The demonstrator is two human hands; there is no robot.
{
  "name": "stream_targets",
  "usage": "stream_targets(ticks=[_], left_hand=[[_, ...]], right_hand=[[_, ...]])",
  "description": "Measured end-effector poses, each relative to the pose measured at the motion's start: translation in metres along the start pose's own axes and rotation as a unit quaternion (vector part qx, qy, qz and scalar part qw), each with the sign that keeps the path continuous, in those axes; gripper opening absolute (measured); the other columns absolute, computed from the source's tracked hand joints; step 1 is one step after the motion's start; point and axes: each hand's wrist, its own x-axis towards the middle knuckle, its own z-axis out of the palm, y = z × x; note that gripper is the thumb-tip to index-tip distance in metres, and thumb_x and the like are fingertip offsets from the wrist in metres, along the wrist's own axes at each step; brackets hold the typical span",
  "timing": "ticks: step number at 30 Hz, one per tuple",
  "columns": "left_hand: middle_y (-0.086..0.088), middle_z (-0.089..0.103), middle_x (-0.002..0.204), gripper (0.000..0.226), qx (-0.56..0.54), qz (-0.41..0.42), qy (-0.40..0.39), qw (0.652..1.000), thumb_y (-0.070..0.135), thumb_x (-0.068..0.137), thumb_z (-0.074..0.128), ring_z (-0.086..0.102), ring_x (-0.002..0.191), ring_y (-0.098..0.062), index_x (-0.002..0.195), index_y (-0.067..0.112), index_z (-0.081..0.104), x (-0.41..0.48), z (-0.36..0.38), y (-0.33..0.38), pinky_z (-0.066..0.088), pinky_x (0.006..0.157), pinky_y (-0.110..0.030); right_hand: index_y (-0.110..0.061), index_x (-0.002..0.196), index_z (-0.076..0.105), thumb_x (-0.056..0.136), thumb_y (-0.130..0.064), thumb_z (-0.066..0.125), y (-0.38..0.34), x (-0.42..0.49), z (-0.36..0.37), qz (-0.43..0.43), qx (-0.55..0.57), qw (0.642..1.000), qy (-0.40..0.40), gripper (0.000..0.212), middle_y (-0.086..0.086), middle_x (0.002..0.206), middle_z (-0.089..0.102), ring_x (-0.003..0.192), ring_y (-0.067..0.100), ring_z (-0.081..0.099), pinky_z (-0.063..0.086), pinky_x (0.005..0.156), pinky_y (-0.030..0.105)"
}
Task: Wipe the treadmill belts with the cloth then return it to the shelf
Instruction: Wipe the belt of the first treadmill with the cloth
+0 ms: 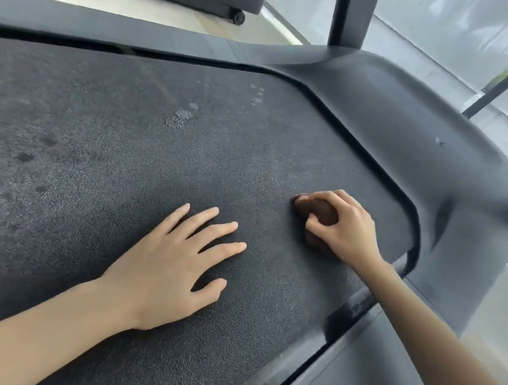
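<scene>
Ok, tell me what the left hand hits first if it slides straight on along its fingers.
Probably the brown cloth bunched under the right hand; the left hand lies flat on the belt with only bare belt between them.

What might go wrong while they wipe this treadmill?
1. The left hand leans flat on the belt; if the belt rolls, the hand may slip.
2. The right hand holds the brown cloth bunched small, so the pale smudge farther up might get missed.
3. The cloth is close to the dark gap by the front cover, where it might snag.
</scene>
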Motion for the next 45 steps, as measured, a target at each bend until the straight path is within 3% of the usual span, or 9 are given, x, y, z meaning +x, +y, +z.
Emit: stream_targets(ticks=[7, 10, 14, 18, 25, 31, 35, 39, 45], left_hand=[[0.013, 0.037, 0.147, 0.058, -0.013, -0.002, 0.007, 1.000, 0.055, 0.085, 0.026, 0.025, 0.141, -0.017, 0.138, 0.037, 0.042, 0.004, 0.000, -0.003, 0.014, 0.116, -0.045], [0.016, 0.030, 0.150, 0.060, -0.022, -0.005, 0.009, 1.000, 0.058, 0.084, 0.021, 0.016, 0.143, -0.014, 0.140, 0.041, 0.036, 0.003, 0.002, -0.004, 0.007, 0.118, -0.041], [0.012, 0.040, 0.145, 0.058, -0.017, -0.002, 0.005, 1.000, 0.056, 0.084, 0.028, 0.028, 0.140, -0.017, 0.136, 0.038, 0.045, 0.004, -0.001, -0.003, 0.020, 0.115, -0.045], [0.012, 0.041, 0.144, 0.059, -0.007, -0.002, -0.004, 1.000, 0.058, 0.083, 0.026, 0.028, 0.140, -0.016, 0.135, 0.038, 0.046, 0.004, -0.001, -0.002, 0.022, 0.115, -0.045], [0.015, 0.007, 0.157, 0.055, 0.001, -0.016, -0.005, 1.000, 0.055, 0.094, 0.019, -0.006, 0.144, -0.011, 0.147, 0.042, 0.013, 0.000, 0.004, 0.001, -0.007, 0.117, -0.036], [0.008, 0.003, 0.158, 0.054, -0.026, -0.056, 0.019, 0.998, 0.044, 0.098, 0.025, -0.005, 0.145, -0.010, 0.149, 0.032, 0.012, -0.068, -0.002, 0.013, -0.008, 0.116, -0.030], [0.007, -0.005, 0.158, 0.056, -0.004, -0.128, 0.005, 0.992, 0.045, 0.098, 0.024, -0.008, 0.144, -0.011, 0.150, 0.032, 0.004, -0.141, -0.021, 0.000, -0.011, 0.115, -0.026], [0.002, 0.000, 0.159, 0.055, 0.035, -0.205, -0.022, 0.978, 0.043, 0.099, 0.029, -0.001, 0.145, -0.017, 0.150, 0.029, 0.013, -0.222, -0.043, -0.005, -0.006, 0.115, -0.030], [0.004, 0.002, 0.159, 0.055, 0.056, -0.371, -0.007, 0.927, 0.044, 0.099, 0.028, -0.004, 0.145, -0.014, 0.150, 0.030, 0.013, -0.332, -0.054, -0.004, -0.003, 0.117, -0.032]], right_hand=[[-0.027, 0.106, 0.065, 0.078, -0.036, 0.065, 0.088, 0.038, -0.023, 0.206, -0.069, 0.975, 0.050, 0.029, 0.009, 0.111, 0.062, 0.108, 0.033, 0.055, 0.042, 0.082, 0.039], [-0.027, 0.106, 0.066, 0.078, -0.037, 0.065, 0.085, 0.033, -0.019, 0.209, -0.070, 0.973, 0.066, 0.030, 0.012, 0.112, 0.061, 0.108, 0.034, 0.055, 0.043, 0.086, 0.041], [-0.031, 0.101, 0.065, 0.076, -0.039, 0.065, 0.071, 0.012, -0.019, 0.184, -0.066, 0.978, 0.072, 0.026, 0.007, 0.107, 0.063, 0.104, 0.032, 0.057, 0.044, 0.082, 0.039], [-0.033, 0.099, 0.065, 0.076, -0.037, 0.065, 0.040, -0.018, -0.016, 0.140, -0.065, 0.986, 0.064, 0.024, 0.002, 0.100, 0.063, 0.099, 0.030, 0.058, 0.043, 0.076, 0.036], [-0.034, 0.101, 0.065, 0.074, -0.035, 0.065, -0.034, -0.064, -0.010, 0.064, -0.037, 0.997, 0.036, 0.028, -0.004, 0.101, 0.063, 0.096, 0.025, 0.057, 0.041, 0.075, 0.032], [-0.037, 0.101, 0.067, 0.073, -0.033, 0.064, -0.092, -0.097, -0.008, -0.032, -0.004, 0.999, -0.005, 0.028, -0.009, 0.099, 0.061, 0.088, 0.021, 0.056, 0.043, 0.070, 0.029], [-0.036, 0.098, 0.068, 0.071, -0.042, 0.051, -0.146, -0.123, 0.000, -0.125, 0.017, 0.992, -0.016, 0.033, -0.009, 0.092, 0.060, 0.079, 0.021, 0.056, 0.040, 0.062, 0.026], [-0.029, 0.096, 0.070, 0.072, -0.044, 0.048, -0.204, -0.139, 0.012, -0.232, 0.034, 0.972, -0.021, 0.036, -0.003, 0.091, 0.061, 0.077, 0.027, 0.057, 0.047, 0.065, 0.033], [-0.027, 0.097, 0.070, 0.072, -0.046, 0.047, -0.295, -0.153, 0.028, -0.334, 0.069, 0.937, -0.074, 0.039, -0.002, 0.090, 0.061, 0.077, 0.029, 0.057, 0.048, 0.067, 0.037]])
